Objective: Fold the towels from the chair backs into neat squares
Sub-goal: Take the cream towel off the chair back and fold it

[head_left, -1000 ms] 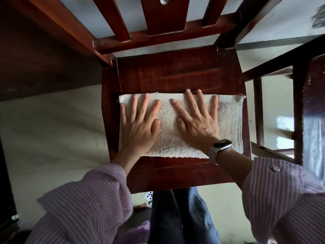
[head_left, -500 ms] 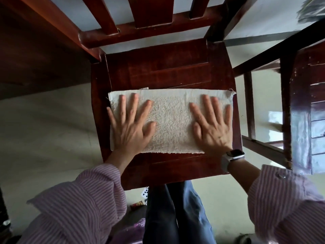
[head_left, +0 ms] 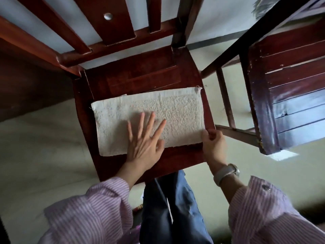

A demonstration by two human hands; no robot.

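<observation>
We judge the fold to a square is about to begin: the towel (head_left: 168,113) lies as a long rectangle on the chair seat (head_left: 140,80). Our left hand (head_left: 144,140) presses flat, fingers (head_left: 151,120) spread, near its middle. Our right hand (head_left: 213,141) pinches the near corner at its fingertips. Next we should carry that end over toward the left fingers, edges matched. The towel is cream, nubbly, with a frayed far corner.
</observation>
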